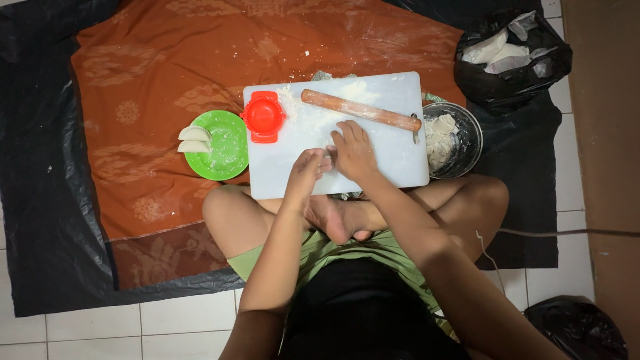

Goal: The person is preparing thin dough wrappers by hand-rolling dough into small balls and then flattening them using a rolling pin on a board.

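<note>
Pressing both hands together at the frame's centre, you seem to be shaping a small piece of dough on the white cutting board [373, 147]. Your left hand [305, 172] curls loosely; your right hand [353, 152] lies flat, fingers spread. What lies beneath them I cannot tell. Farther up sit the rolling pin [360, 110] and red dumpling press [264, 116], probably needed next.

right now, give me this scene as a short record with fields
setting: person sits cross-legged on the floor, white cutting board before them
left hand: on the board, fingers bent
right hand: flat on the board beside the left
on board: wooden rolling pin, red dumpling press, flour
left of board: green plate with two folded dumplings
right of board: metal bowl of dough
</note>
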